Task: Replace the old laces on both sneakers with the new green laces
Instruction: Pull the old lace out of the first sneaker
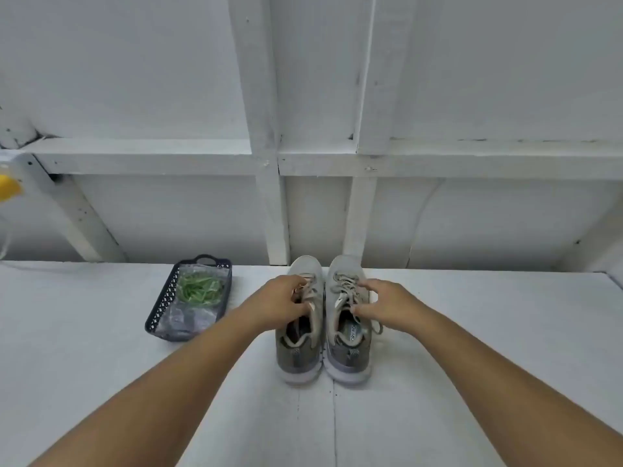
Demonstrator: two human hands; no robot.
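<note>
Two grey sneakers stand side by side on the white table, toes pointing away from me. My left hand [282,299] lies over the tongue and laces of the left sneaker [298,352], fingers curled round its upper. On the right sneaker [347,348], my right hand [379,303] touches the beige old laces [344,286] with its fingertips, thumb near the shoe's opening. The new green laces [199,288] lie in a clear bag inside a dark basket at the left.
The dark perforated basket [161,308] sits on the table left of the shoes, holding another clear bag [188,320]. A white wooden wall with beams rises just behind the table. A yellow object [7,187] shows at the far left edge.
</note>
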